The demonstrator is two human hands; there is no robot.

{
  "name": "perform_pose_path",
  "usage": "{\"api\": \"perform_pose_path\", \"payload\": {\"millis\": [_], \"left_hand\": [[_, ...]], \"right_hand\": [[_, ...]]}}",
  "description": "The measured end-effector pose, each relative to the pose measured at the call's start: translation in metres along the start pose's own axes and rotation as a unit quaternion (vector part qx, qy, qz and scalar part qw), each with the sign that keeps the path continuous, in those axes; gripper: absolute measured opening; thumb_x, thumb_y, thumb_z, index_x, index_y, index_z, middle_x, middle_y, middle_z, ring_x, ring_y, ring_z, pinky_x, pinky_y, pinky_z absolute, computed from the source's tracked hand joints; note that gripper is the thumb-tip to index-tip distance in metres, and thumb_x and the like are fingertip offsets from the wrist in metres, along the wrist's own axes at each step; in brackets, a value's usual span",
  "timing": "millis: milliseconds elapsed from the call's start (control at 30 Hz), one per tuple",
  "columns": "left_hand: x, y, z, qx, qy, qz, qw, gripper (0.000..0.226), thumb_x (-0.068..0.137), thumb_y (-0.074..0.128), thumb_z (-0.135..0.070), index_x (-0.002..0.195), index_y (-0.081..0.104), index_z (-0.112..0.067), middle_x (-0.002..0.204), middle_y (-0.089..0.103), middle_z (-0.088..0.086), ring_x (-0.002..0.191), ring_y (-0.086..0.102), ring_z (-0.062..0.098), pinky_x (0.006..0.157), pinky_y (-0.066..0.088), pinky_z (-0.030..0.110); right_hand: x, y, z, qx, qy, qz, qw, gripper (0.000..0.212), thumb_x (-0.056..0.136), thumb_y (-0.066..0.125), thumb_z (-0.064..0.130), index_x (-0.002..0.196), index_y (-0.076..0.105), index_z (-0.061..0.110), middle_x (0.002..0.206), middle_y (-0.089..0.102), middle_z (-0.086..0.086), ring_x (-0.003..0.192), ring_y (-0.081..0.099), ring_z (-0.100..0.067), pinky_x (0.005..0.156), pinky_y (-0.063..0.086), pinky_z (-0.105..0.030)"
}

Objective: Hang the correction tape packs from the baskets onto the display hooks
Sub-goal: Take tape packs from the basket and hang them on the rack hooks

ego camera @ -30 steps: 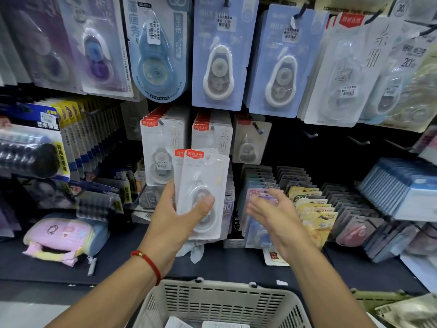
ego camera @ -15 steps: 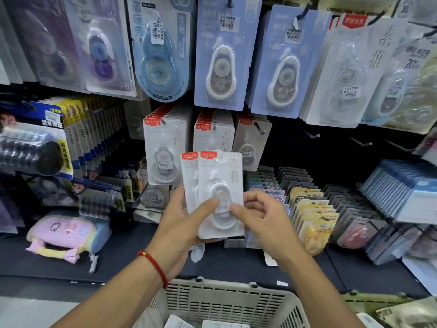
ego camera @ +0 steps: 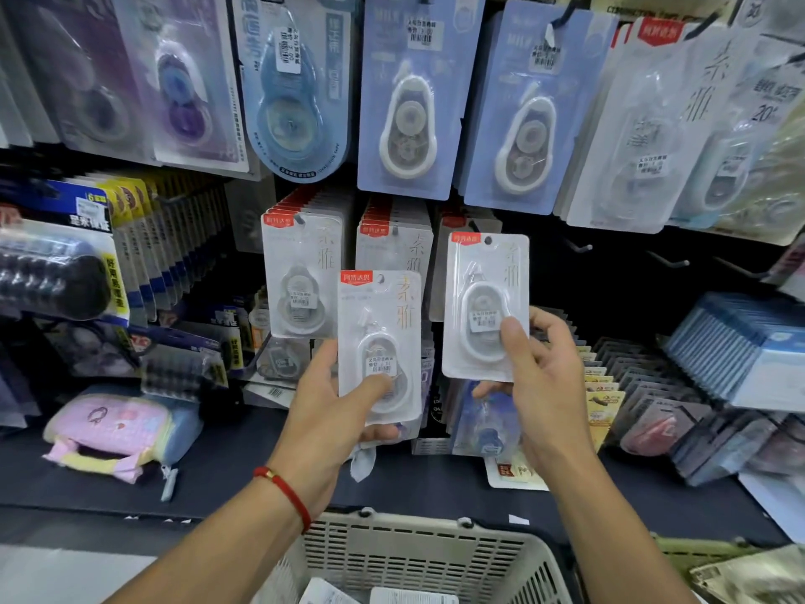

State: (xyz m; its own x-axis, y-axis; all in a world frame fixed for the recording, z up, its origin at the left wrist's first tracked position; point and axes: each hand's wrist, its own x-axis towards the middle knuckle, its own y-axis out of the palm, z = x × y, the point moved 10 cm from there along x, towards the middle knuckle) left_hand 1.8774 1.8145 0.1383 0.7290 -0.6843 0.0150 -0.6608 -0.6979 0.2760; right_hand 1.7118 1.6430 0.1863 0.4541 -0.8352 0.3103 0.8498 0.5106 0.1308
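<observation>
Both hands are busy in the head view. Left hand (ego camera: 331, 411) grips one white correction tape pack (ego camera: 380, 342) by its lower part, thumb across the front. Right hand (ego camera: 540, 377) pinches a second pack (ego camera: 485, 305) at its lower right, thumb on the blister, holding it higher and further right, near the display.

Judging progress: two hooks in the middle row already carry thick stacks of the same white packs (ego camera: 305, 272), so a good share looks hung. A third stack just behind the right-hand pack seems thinner, though I cannot see its hook. Bare hooks (ego camera: 577, 246) stand to the right. The basket (ego camera: 418, 555) at the near edge holds a few more packs, so work remains.

Each held pack stands upright, long axis vertical, red label and hang hole at the top, printed face toward the camera.
</observation>
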Motion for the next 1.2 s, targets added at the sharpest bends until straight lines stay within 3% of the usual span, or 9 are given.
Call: {"api": "perform_pose_path", "payload": {"millis": [100,200,400,500,600,700,900,1067,1200], "left_hand": [[0.000,-0.001,0.000,0.000,-0.001,-0.003,1.000,0.033,0.094,0.071,-0.002,0.112,0.070,-0.030,0.108,0.078,0.008,0.083,0.077,0.036,0.064,0.062,0.040],[0.000,0.000,-0.001,0.000,0.000,0.000,1.000,0.032,0.094,0.071,-0.001,0.114,0.069,-0.027,0.108,0.078,0.010,0.085,0.077,0.036,0.065,0.062,0.041],[-0.004,0.005,-0.005,-0.008,-0.006,0.017,1.000,0.033,0.097,0.065,0.003,0.119,0.066,-0.023,0.109,0.077,0.015,0.070,0.072,0.029,0.059,0.059,0.035],[-0.005,0.008,-0.006,-0.014,-0.006,0.028,1.000,0.036,0.097,0.063,0.005,0.122,0.067,-0.020,0.113,0.076,0.013,0.081,0.074,0.031,0.064,0.060,0.039],[-0.008,0.015,-0.006,-0.018,-0.004,0.050,0.999,0.033,0.096,0.067,0.004,0.122,0.067,-0.017,0.112,0.078,0.008,0.097,0.078,0.034,0.071,0.064,0.046],[-0.009,0.022,-0.006,-0.014,0.002,0.075,0.997,0.034,0.097,0.068,0.002,0.125,0.062,-0.017,0.112,0.079,0.006,0.100,0.078,0.032,0.076,0.066,0.048],[-0.008,0.031,-0.007,0.005,0.027,0.124,0.992,0.053,0.095,0.072,-0.001,0.141,0.058,-0.023,0.127,0.075,0.004,0.116,0.073,0.028,0.088,0.065,0.045],[-0.014,0.049,-0.003,-0.024,0.011,0.179,0.983,0.078,0.076,0.073,0.003,0.149,0.052,-0.016,0.146,0.065,-0.002,0.136,0.061,0.021,0.112,0.050,0.054],[-0.016,0.059,-0.002,-0.088,-0.011,0.201,0.976,0.080,0.077,0.069,0.010,0.151,0.050,-0.013,0.149,0.062,-0.002,0.141,0.056,0.017,0.112,0.051,0.050]], "right_hand": [[0.000,-0.004,-0.001,0.016,-0.004,-0.017,1.000,0.042,0.098,0.070,0.041,0.133,0.058,0.020,0.105,0.080,-0.002,0.058,0.073,-0.028,0.055,0.061,-0.035],[0.001,-0.001,-0.008,0.059,0.007,-0.014,0.998,0.048,0.094,0.067,0.022,0.140,0.054,0.018,0.113,0.080,-0.001,0.080,0.080,-0.031,0.067,0.065,-0.034],[-0.004,0.012,-0.056,0.009,0.195,0.047,0.980,0.088,0.102,0.067,0.019,0.167,0.010,0.034,0.153,0.054,-0.003,0.113,0.070,-0.013,0.089,0.056,-0.023],[-0.011,0.016,-0.054,-0.069,0.187,0.079,0.977,0.070,0.102,0.068,0.019,0.162,0.033,0.024,0.140,0.064,-0.006,0.108,0.072,-0.017,0.100,0.059,-0.041],[-0.024,0.043,-0.044,-0.087,0.144,0.184,0.968,0.033,0.102,0.070,0.019,0.134,0.066,0.012,0.117,0.078,-0.008,0.106,0.075,-0.025,0.089,0.064,-0.039],[-0.032,0.055,-0.039,-0.085,0.107,0.218,0.966,0.019,0.100,0.071,0.014,0.118,0.071,0.011,0.109,0.080,-0.008,0.098,0.077,-0.024,0.076,0.064,-0.033],[-0.018,0.033,-0.027,-0.041,0.049,0.107,0.992,0.015,0.106,0.062,0.014,0.120,0.063,0.013,0.108,0.077,-0.009,0.081,0.072,-0.018,0.055,0.058,-0.029],[-0.012,0.021,-0.020,-0.019,0.008,0.046,0.999,0.018,0.107,0.059,0.028,0.123,0.059,0.019,0.110,0.073,-0.008,0.073,0.069,-0.020,0.056,0.058,-0.034],[-0.010,0.016,-0.015,0.010,-0.003,0.002,1.000,0.020,0.108,0.059,0.025,0.128,0.057,0.020,0.113,0.073,-0.011,0.070,0.067,-0.022,0.056,0.056,-0.030]]}}
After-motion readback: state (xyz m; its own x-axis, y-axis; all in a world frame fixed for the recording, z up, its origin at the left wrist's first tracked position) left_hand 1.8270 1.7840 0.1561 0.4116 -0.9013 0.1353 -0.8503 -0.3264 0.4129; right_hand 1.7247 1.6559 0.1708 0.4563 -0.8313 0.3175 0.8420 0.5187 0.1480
